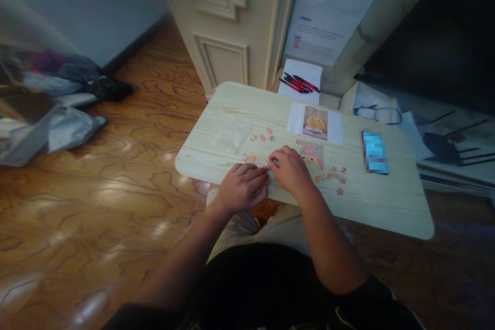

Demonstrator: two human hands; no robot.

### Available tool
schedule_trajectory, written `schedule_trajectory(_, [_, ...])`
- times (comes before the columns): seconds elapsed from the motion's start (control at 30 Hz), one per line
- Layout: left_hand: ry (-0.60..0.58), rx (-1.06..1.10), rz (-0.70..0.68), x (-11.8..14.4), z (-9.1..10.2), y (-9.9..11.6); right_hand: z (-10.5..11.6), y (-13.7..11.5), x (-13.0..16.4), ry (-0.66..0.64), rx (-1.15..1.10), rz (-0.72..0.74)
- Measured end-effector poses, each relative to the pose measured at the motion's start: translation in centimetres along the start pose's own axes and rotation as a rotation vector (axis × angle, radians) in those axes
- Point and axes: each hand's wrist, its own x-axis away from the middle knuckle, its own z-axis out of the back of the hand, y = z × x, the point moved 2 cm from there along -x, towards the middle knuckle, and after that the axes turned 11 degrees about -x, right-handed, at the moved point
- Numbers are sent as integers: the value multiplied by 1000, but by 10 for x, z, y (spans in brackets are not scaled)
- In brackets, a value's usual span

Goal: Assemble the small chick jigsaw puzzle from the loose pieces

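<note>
My left hand [243, 185] and my right hand [289, 169] meet fingertip to fingertip over the front part of the small table [398, 211]. Both are closed, with thumb and fingers drawn together in a pinch. A tiny pale spot shows between the tips, too small to name. Just right of my right hand lies a partly assembled jigsaw puzzle [315, 155], partly hidden by that hand. Loose puzzle pieces [331, 174] are scattered beside it. More loose pieces [262, 137] lie beyond my left hand, and a small cluster of pieces [248, 158] sits near its knuckles.
A printed picture sheet [295, 117] lies behind the puzzle. To the left is a clear plastic bag [231, 136], to the right a phone [374, 152]. Red and black pens [299, 83] rest on paper past the back edge, with glasses [386, 115] farther right.
</note>
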Motion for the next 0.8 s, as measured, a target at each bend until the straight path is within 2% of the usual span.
schedule_trajectory(0.2, [20, 21, 27, 4, 3, -6, 1, -2, 3, 7, 13, -12])
schedule_trajectory(0.33, [54, -46, 185, 2, 9, -13, 3, -2, 6, 10, 15, -30])
schedule_trajectory(0.43, [26, -95, 268, -1, 10, -16, 4, 2, 5, 21, 4, -22])
schedule_trajectory(0.6, [-29, -83, 201, -5, 7, -12, 5, 2, -9, 32, -39, 93])
schedule_trajectory(0.7, [-44, -75, 183, -8, 7, -9, 1, -4, -21, -12, -51, 194])
schedule_trajectory(0.8, [-65, -81, 181, -10, 8, -8, -3, -7, -24, -64, -38, 206])
